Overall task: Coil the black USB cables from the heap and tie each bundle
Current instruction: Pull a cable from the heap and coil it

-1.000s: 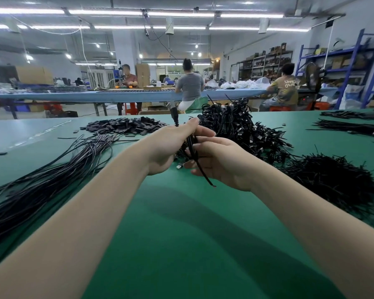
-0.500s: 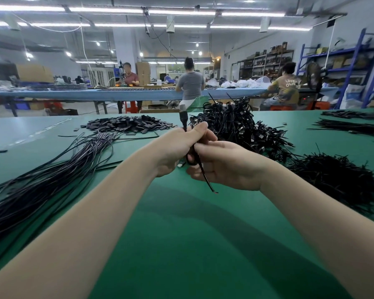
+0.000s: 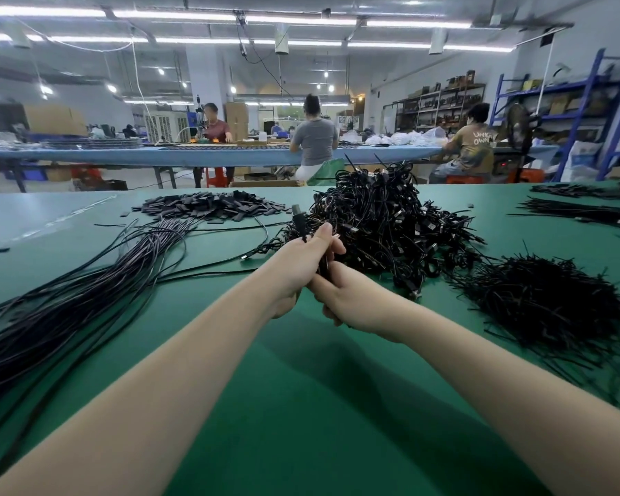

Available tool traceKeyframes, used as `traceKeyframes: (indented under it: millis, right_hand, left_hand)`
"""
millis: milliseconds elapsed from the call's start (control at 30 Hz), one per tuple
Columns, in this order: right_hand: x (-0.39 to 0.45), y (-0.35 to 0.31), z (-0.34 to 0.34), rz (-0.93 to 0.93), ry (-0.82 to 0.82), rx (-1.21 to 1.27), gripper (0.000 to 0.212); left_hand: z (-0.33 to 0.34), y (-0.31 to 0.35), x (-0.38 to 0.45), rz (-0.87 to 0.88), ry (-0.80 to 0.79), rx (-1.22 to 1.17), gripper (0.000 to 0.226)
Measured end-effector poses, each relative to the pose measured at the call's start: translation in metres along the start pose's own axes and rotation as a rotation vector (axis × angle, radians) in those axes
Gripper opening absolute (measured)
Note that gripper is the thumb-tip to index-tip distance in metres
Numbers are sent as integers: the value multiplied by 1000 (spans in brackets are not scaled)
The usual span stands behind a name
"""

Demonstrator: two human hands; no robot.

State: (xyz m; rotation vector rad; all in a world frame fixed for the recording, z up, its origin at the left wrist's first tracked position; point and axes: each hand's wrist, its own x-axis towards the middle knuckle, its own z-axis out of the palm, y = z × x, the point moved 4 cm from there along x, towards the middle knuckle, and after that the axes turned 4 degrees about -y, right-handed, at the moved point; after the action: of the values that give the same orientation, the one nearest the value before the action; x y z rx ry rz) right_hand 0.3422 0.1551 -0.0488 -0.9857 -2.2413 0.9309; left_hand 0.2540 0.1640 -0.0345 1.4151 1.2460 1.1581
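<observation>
My left hand [image 3: 298, 266] and my right hand [image 3: 348, 302] meet over the middle of the green table [image 3: 301, 406]. Together they grip a small coiled black cable bundle [image 3: 323, 267], mostly hidden between the fingers. Its plug end [image 3: 298, 219] sticks up above my left thumb. A long sheaf of straight uncoiled black cables [image 3: 68, 309] lies to the left. Behind my hands rises a heap of tied cable bundles [image 3: 383, 223]. A pile of black ties [image 3: 544, 302] lies to the right.
A flat pile of small black pieces [image 3: 208, 209] lies at the back left. More black cables [image 3: 580, 209] lie at the far right. Three people work at a blue table [image 3: 194, 155] behind; blue shelving [image 3: 587, 112] stands on the right.
My hands have closed tighter on the bundle and shifted slightly down. The loose tie end that hung below my right hand is no longer visible.
</observation>
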Motion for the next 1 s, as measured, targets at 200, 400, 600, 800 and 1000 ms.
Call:
traceKeyframes:
  millis: [200, 400, 600, 800, 1000]
  right_hand:
    - [8, 21, -5, 101, 137, -1, 33]
    - [4, 62, -33, 271, 184, -97, 29]
    - [4, 64, -14, 142, 61, -810, 23]
    - [2, 58, -13, -34, 50, -1065, 20]
    - [-8, 39, -23, -272, 234, -1426, 5]
  left_hand:
    - [4, -13, -1, -112, -214, -160, 29]
    - [-25, -12, 0, 485, 297, 567, 39]
    - [5, -33, -10, 868, 271, 1658, 31]
    - [5, -40, -4, 602, 45, 1666, 17]
    - [2, -35, -1, 322, -134, 1211, 38]
